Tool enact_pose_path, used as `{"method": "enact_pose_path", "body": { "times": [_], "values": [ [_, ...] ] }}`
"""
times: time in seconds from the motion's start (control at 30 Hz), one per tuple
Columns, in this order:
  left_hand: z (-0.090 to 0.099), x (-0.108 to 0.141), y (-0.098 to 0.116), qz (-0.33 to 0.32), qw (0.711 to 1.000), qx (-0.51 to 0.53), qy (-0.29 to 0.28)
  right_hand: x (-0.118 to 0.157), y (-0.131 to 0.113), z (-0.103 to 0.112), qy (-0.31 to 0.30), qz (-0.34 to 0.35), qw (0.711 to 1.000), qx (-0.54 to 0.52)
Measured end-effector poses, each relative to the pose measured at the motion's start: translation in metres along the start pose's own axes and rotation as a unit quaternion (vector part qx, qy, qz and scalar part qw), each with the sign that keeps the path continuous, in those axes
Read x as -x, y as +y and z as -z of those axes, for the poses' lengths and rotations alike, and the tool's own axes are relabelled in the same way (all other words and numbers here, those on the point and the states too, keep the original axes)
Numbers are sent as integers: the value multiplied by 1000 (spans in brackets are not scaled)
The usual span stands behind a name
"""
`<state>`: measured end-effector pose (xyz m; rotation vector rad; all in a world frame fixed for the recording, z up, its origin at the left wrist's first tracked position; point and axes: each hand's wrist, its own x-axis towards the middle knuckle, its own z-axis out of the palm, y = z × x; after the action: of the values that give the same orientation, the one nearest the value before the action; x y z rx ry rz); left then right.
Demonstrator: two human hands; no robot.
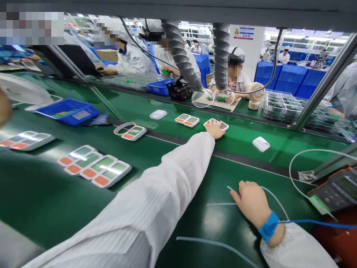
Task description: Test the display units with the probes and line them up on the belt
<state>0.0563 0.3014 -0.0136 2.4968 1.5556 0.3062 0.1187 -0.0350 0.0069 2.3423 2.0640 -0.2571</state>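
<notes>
My left hand [215,129] reaches across to the far green belt. Its fingers are spread over a pair of white devices [224,126] with grey screens, touching their tops and partly hiding them. My right hand [252,201], with a blue wrist strap [269,226], is closed above the near green surface. A thin whitish cable [275,199] runs into its curled fingers, and a short end sticks out near the thumb. Another whitish strand [220,204] passes towards that hand. Lower down lies a separate translucent tube [212,242].
Several white devices with orange buttons [96,169] lie at left. On the belt are another pair [187,120] and a white piece [261,144]. A blue tray [67,111] is at far left, a handheld meter [338,190] at right. Co-workers sit beyond, behind hanging ducts [221,56].
</notes>
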Motion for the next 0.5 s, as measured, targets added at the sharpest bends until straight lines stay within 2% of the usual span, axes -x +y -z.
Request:
{"method": "enact_pose_path", "body": {
  "times": [0.07,0.17,0.23,0.3,0.37,0.4,0.5],
  "values": [
    [8,9,-2,-28,999,15,-5,0,0,-1,3,0,1000,2],
    [23,49,-16,-94,995,34,-12,-1,2,-4,12,7,1000,5],
    [34,87,-37,-138,989,42,-31,-2,4,-7,25,19,999,13],
    [48,125,-68,-172,981,51,-75,-1,8,-12,42,33,998,26],
    [67,154,-109,-147,985,41,-86,0,13,-16,60,50,996,38],
    [79,165,-132,-112,990,23,-78,0,16,-19,68,53,995,45],
    [120,189,-207,49,995,-60,-63,-1,23,-24,83,71,992,58]
  ]
}}
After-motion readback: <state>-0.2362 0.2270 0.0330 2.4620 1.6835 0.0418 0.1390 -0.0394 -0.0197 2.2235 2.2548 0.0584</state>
